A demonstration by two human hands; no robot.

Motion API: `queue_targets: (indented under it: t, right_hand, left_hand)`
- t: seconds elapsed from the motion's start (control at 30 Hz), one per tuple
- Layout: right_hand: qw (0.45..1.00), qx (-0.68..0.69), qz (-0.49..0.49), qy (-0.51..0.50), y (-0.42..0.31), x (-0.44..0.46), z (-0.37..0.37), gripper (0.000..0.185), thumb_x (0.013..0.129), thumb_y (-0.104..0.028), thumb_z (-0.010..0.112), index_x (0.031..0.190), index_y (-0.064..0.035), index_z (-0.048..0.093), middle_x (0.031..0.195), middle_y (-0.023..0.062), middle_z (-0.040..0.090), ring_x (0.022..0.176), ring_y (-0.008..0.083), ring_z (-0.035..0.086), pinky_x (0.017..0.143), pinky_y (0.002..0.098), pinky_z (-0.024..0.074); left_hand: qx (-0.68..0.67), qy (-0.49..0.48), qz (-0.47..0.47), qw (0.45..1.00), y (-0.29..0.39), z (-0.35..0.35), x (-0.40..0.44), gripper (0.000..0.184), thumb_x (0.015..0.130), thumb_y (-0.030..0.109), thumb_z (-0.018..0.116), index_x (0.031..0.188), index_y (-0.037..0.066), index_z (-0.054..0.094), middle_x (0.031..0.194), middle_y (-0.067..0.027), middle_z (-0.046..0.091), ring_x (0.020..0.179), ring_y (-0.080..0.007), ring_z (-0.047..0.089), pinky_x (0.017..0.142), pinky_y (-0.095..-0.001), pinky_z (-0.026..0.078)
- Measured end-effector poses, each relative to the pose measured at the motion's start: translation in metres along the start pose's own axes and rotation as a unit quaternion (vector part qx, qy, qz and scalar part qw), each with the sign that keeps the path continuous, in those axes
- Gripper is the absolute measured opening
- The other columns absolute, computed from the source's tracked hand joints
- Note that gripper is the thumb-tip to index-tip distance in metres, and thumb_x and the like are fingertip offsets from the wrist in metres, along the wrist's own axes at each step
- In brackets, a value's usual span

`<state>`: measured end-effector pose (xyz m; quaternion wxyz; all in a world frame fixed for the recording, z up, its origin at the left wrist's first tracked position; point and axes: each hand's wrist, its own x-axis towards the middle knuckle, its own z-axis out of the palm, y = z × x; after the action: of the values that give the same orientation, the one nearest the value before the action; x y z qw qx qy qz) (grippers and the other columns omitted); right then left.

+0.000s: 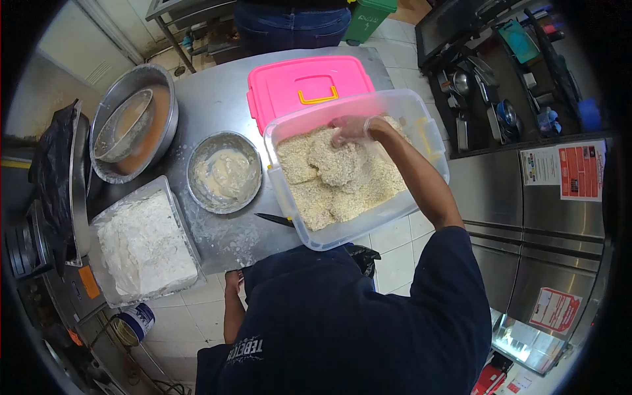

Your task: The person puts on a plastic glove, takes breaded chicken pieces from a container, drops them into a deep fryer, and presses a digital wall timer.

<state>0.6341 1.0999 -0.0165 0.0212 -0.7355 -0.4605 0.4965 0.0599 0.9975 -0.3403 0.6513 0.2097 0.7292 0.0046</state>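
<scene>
My right hand (352,130), in a clear glove, reaches into a clear plastic bin (359,232) of pale crumbs. Its fingers are closed on the upper edge of a crumb-coated piece (337,161); what lies under the coating is hidden. Several other coated lumps lie around it in the crumbs (382,178). My left hand (234,282) hangs low by the table's near edge, partly behind my dark shirt, and its fingers are mostly hidden. Just left of the bin, a metal bowl (196,194) contains thick pale batter (227,172).
A pink lid with a yellow handle (309,82) lies behind the bin on the metal table (227,240). At left are a tray of white flour (141,243) and a large basin (172,118) of brownish liquid. A dark blade (273,218) touches the bin's side. Another person (293,26) stands beyond.
</scene>
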Motion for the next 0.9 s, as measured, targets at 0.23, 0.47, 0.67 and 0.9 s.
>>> queue_targets:
  t: [0.23, 0.47, 0.67, 0.9]
  right_hand:
    - [0.990, -0.121, -0.072, 0.032, -0.011, -0.014, 0.004, 0.077, 0.056, -0.025, 0.073, 0.122, 0.0006, 0.043, 0.111, 0.0160, 0.055, 0.096, 0.0232, 0.055, 0.082, 0.0308, 0.0452]
    - [0.998, -0.041, -0.041, 0.010, -0.008, -0.022, 0.006, 0.078, 0.056, -0.020, 0.074, 0.124, 0.0003, 0.040, 0.114, 0.0162, 0.053, 0.100, 0.0262, 0.054, 0.085, 0.0340, 0.0461]
    - [0.980, -0.020, -0.195, 0.035, -0.027, -0.099, 0.003, 0.071, 0.058, -0.016, 0.072, 0.122, -0.0033, 0.043, 0.115, 0.0136, 0.051, 0.104, 0.0264, 0.050, 0.090, 0.0356, 0.0424]
    - [0.920, 0.255, -0.292, 0.048, 0.001, -0.150, 0.011, 0.074, 0.055, -0.019, 0.082, 0.118, -0.0071, 0.045, 0.119, 0.0057, 0.042, 0.111, 0.0177, 0.041, 0.092, 0.0324, 0.0333]
  left_hand:
    - [0.006, -0.013, 0.028, 1.000, -0.009, 0.004, 0.005, 0.018, 0.083, 0.034, 0.050, 0.084, 0.016, 0.053, 0.071, 0.0026, 0.051, 0.068, -0.0113, 0.051, 0.061, -0.0326, 0.040]
    - [-0.005, -0.010, 0.040, 0.999, -0.004, 0.000, 0.020, 0.019, 0.085, 0.030, 0.049, 0.096, 0.015, 0.053, 0.081, 0.0001, 0.055, 0.073, -0.0137, 0.054, 0.064, -0.0340, 0.043]
    - [0.017, -0.009, 0.041, 0.999, 0.002, 0.001, 0.013, 0.023, 0.086, 0.025, 0.049, 0.107, 0.016, 0.051, 0.092, -0.0014, 0.057, 0.078, -0.0148, 0.056, 0.062, -0.0321, 0.045]
    - [0.034, -0.020, 0.024, 0.999, -0.001, 0.000, 0.023, 0.022, 0.086, 0.024, 0.049, 0.107, 0.019, 0.050, 0.100, 0.0026, 0.055, 0.083, -0.0137, 0.052, 0.067, -0.0375, 0.037]
